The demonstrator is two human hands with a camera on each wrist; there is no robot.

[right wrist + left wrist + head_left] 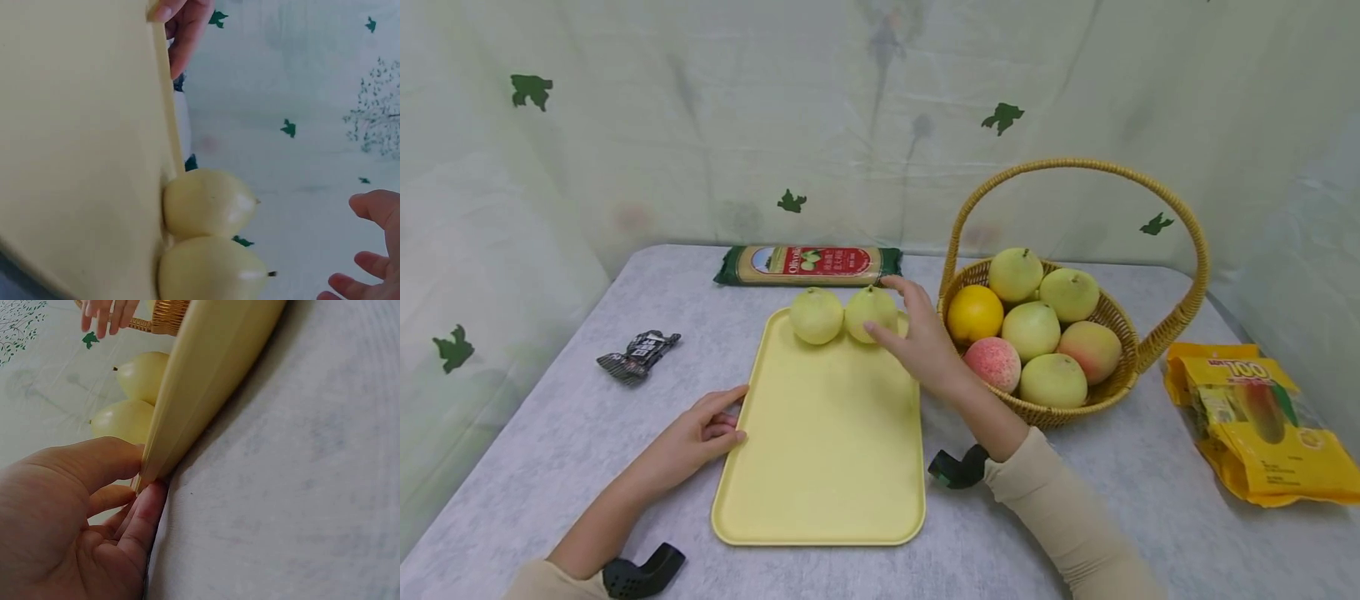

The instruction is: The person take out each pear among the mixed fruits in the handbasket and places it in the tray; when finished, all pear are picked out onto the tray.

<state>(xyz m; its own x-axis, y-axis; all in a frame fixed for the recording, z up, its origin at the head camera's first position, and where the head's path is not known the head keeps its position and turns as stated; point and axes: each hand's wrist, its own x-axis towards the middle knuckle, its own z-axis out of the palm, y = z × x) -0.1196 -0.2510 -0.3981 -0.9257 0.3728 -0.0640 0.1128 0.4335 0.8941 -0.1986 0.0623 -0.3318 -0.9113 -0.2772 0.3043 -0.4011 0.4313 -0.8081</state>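
Note:
Two pale yellow-green pears (816, 316) stand side by side at the far end of a yellow rectangular tray (823, 450). My left hand (696, 437) pinches the tray's left rim, the thumb on one side and fingers on the other in the left wrist view. Near the right-hand pear (871, 310) is my right hand (925, 342), its fingers spread. The right wrist view shows a gap between this hand (375, 256) and both pears (209, 203), with nothing held.
To the right stands a tall-handled wicker basket (1123, 392) holding several pears, peaches and an orange fruit. A pasta packet (808, 265) lies behind the tray. A black wrapped packet (638, 357) is at left, a yellow mango-printed bag (1262, 425) at far right.

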